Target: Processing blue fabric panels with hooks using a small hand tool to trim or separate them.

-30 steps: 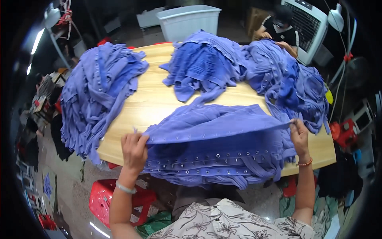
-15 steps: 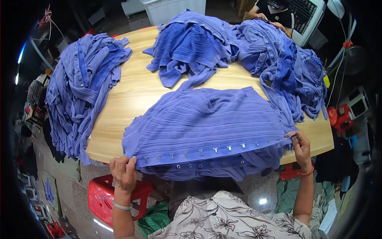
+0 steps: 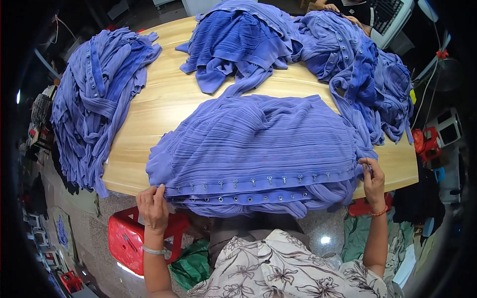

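A purple ribbed knit garment lies spread at the near side of the table. Along its front edge runs a band with a row of metal hooks; below it, a second band with metal eyelets shows over the bunched cloth hanging past the table edge. My left hand, a bracelet on its wrist, pinches the left end of the hook band between thumb and fingers. At the opposite end my right hand, wearing a beaded bracelet, is closed on the garment's right edge.
Heaps of similar purple garments lie on the wooden table: a left pile, a back pile and a right pile. A red stool stands below on the left. Another person's hand is at the far right.
The hook band, earlier stretched and slanting up to the right, now lies flatter and more level. Both hands keep their ends. The whole view has shifted slightly.
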Available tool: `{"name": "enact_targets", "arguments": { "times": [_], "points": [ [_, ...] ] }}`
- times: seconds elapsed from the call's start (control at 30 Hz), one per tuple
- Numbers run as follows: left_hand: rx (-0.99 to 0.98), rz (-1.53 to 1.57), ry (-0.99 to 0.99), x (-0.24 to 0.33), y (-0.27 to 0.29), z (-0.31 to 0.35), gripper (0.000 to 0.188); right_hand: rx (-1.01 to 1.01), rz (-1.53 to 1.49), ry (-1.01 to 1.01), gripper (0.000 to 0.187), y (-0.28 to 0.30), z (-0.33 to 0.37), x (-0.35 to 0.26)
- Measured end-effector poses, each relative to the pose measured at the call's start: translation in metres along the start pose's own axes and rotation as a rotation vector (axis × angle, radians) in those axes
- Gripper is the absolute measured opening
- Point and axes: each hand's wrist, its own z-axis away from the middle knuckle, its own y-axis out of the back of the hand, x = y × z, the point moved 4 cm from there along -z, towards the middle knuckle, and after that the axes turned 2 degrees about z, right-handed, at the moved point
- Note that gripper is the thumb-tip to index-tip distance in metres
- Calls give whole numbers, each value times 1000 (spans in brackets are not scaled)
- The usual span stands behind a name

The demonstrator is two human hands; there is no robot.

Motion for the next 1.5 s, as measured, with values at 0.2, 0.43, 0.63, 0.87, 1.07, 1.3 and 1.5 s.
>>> {"name": "enact_targets", "arguments": {
  "times": [0.2,0.43,0.63,0.87,1.07,1.3,1.5],
  "points": [
    [63,-10,24,-13,-1,10,31,-11,73,81,20,-6,0,-15],
    [121,9,53,-28,7,21,33,-29,78,41,19,-6,2,-10],
    [162,37,58,-34,12,26,36,-20,12,-31,14,-6,10,-5],
    [157,18,76,-45,22,29,34,-25,10,-62,14,-6,16,-2],
    [141,3,74,-43,25,29,33,-9,-15,-70,17,-5,17,-2],
    [175,-19,25,-38,26,22,35,2,-20,-86,17,-4,20,1],
    [163,-39,4,-36,24,23,36,-20,-5,-66,15,-5,19,-2]
  ]
}}
